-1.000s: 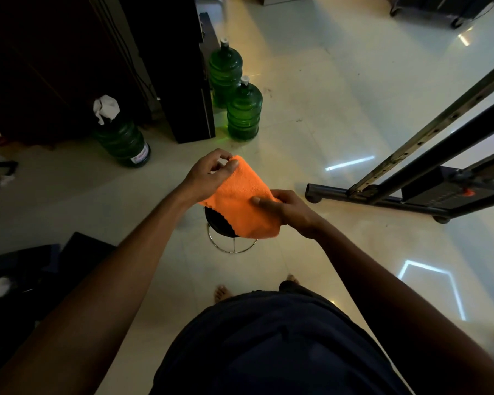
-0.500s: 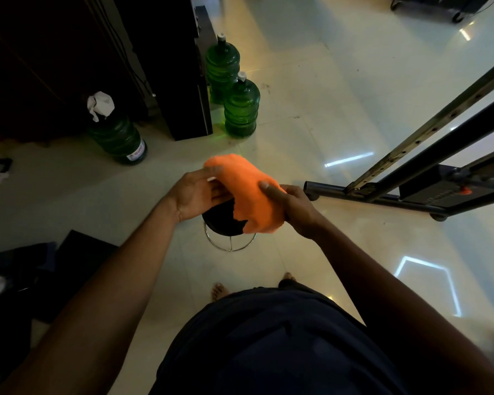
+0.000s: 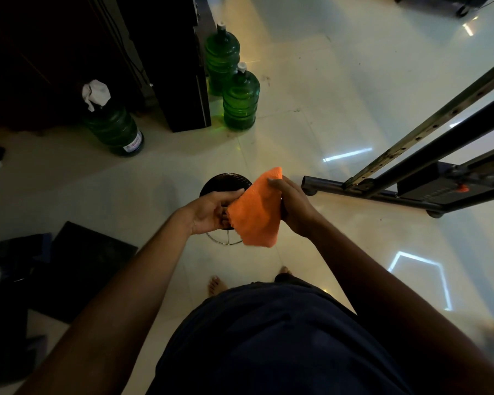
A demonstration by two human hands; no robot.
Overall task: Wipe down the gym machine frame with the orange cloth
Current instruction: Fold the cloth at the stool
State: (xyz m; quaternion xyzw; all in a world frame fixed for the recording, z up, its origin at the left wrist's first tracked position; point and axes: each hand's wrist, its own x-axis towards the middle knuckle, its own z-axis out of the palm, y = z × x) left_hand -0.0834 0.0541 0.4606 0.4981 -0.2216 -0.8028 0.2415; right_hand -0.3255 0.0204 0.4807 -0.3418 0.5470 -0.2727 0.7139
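- The gym machine frame stands at right, its long bars slanting up toward the upper right; its base tube lies across the floor.
- The orange cloth hangs folded, long axis running upper right to lower left, above a black stool.
- The right hand grips the cloth's right edge, thumb on top.
- The left hand holds its left edge, fingers curled underneath.

Green bottle label print seemingly too blurred; nothing legible

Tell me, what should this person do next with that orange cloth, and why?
Probably carry the orange cloth rightward to the gym machine frame. Both the left hand and right hand hold it bunched above the stool, apart from the frame.
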